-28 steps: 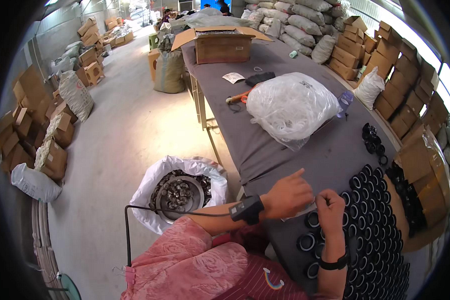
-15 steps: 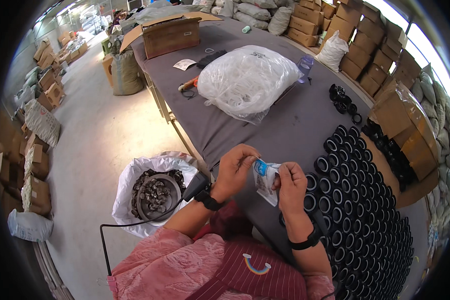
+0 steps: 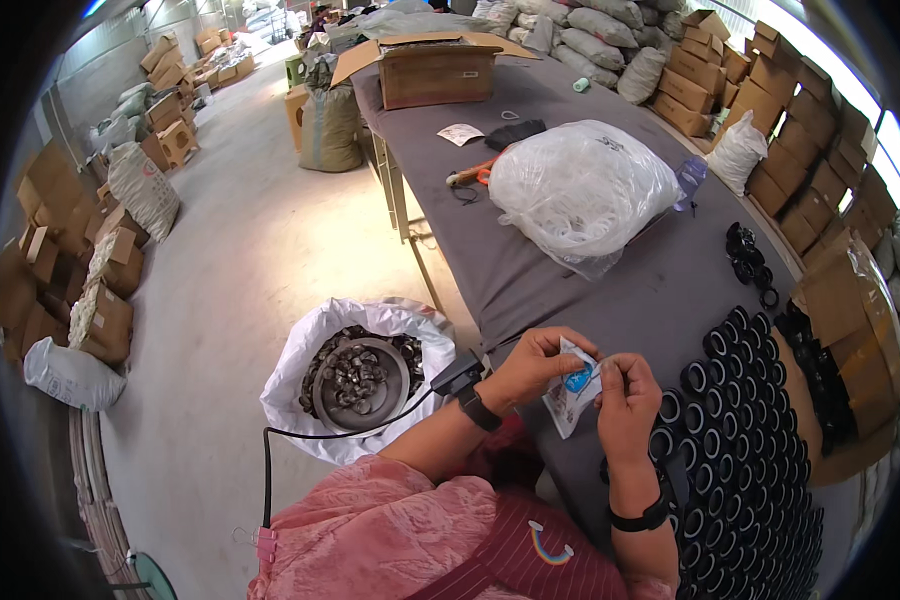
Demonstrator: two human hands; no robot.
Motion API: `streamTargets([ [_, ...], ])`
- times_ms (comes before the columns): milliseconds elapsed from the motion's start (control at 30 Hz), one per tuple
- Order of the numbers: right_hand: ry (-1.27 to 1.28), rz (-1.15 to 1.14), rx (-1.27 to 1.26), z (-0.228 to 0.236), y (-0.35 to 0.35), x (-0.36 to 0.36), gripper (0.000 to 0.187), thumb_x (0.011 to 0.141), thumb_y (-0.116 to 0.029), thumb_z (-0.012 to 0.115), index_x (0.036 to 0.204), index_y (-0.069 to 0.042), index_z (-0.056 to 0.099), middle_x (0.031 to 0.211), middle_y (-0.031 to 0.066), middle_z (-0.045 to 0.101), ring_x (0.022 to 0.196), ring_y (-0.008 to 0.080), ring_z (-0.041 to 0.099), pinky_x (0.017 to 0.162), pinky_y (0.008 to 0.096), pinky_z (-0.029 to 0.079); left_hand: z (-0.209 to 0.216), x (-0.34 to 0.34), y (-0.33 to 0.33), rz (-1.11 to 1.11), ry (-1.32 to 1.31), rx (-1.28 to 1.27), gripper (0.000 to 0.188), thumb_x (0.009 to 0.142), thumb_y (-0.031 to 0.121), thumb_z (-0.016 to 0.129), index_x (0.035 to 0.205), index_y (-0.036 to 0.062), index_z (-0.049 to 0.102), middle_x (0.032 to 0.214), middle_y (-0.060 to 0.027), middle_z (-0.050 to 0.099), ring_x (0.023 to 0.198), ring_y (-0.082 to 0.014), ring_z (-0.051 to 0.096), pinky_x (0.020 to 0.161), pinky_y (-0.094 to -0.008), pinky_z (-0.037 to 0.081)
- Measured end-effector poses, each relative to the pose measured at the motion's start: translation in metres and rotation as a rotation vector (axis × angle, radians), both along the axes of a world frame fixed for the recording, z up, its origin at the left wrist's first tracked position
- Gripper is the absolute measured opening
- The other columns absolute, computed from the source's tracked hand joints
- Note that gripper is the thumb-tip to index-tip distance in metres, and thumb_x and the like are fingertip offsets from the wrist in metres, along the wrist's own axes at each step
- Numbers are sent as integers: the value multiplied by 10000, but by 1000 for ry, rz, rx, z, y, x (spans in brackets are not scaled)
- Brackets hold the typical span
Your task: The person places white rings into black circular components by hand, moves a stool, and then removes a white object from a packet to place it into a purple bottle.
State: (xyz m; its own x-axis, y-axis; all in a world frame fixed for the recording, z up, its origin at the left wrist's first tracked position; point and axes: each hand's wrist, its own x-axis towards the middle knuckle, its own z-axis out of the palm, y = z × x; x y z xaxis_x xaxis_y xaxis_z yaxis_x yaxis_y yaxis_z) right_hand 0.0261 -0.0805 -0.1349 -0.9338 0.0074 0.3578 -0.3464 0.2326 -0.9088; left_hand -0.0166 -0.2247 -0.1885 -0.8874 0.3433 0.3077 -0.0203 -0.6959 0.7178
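A small white packet with a blue print [image 3: 576,383] is held up over the table's near edge. My left hand [image 3: 532,368] pinches its upper edge between thumb and fingers. Close beside it, my right hand [image 3: 630,400] has its thumb and fingertips closed on the packet's right edge. The packet's lower part hangs loose between the hands; whether it is torn cannot be made out. Just right of my right hand, many black rings with pale inner rims [image 3: 712,440] stand in close rows on the grey-covered table [image 3: 450,215].
Left of the table, an open white sack [image 3: 288,400] holds dark metallic pieces and a grey bowl [image 3: 402,390]. A clear bag of white rings [image 3: 585,195] lies farther up the table, near an orange-handled tool [image 3: 470,175] and an open carton [image 3: 435,80]. Another carton [image 3: 850,320] stands at right.
The view has swung left, so the surroundings sit farther right in the picture. Both hands still grip the packet, which now slants differently between them.
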Motion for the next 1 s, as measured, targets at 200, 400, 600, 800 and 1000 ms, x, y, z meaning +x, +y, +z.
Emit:
streamTargets([
  [200, -8, 30, 37, 7, -5, 6, 66, 864, -56, 616, 833, -3, 593, 677, -23, 532, 561, 33, 467, 518, 170, 384, -8, 7, -3, 191, 52, -183, 98, 858, 118, 645, 886, 29, 614, 832, -28, 644, 756, -88, 586, 690, -229, 475],
  [400, 284, -81, 177, 0, 4, 13, 97, 762, 12, 681, 840, -17, 630, 745, 68, 596, 684, 156, 552, 624, 274, 441, 3, 11, 16, 264, -65, -15, 112, 874, 137, 627, 907, 37, 589, 811, -51, 646, 731, -107, 606, 673, -239, 489],
  [600, 443, -115, 126, -9, 9, 20, 115, 758, 15, 701, 834, -31, 629, 744, 70, 583, 642, 185, 547, 579, 264, 438, -6, -4, 3, 277, -328, 130, 94, 901, 121, 575, 935, 33, 575, 824, -95, 644, 713, -190, 640, 649, -317, 539],
  [800, 404, -24, 146, -21, 31, 30, 108, 761, 13, 683, 822, -27, 604, 744, 81, 577, 674, 202, 548, 621, 281, 439, 6, -21, -13, 355, -335, 233, 128, 912, 176, 563, 932, 50, 559, 811, -101, 631, 722, -237, 640, 645, -382, 549],
  [1000, 344, -6, 168, -37, 33, 54, 106, 780, -19, 662, 788, -30, 557, 811, 100, 571, 695, 209, 546, 636, 288, 438, 9, -35, -24, 430, -344, 293, 210, 886, 261, 610, 957, 84, 522, 874, -77, 563, 781, -235, 583, 709, -420, 527],
])
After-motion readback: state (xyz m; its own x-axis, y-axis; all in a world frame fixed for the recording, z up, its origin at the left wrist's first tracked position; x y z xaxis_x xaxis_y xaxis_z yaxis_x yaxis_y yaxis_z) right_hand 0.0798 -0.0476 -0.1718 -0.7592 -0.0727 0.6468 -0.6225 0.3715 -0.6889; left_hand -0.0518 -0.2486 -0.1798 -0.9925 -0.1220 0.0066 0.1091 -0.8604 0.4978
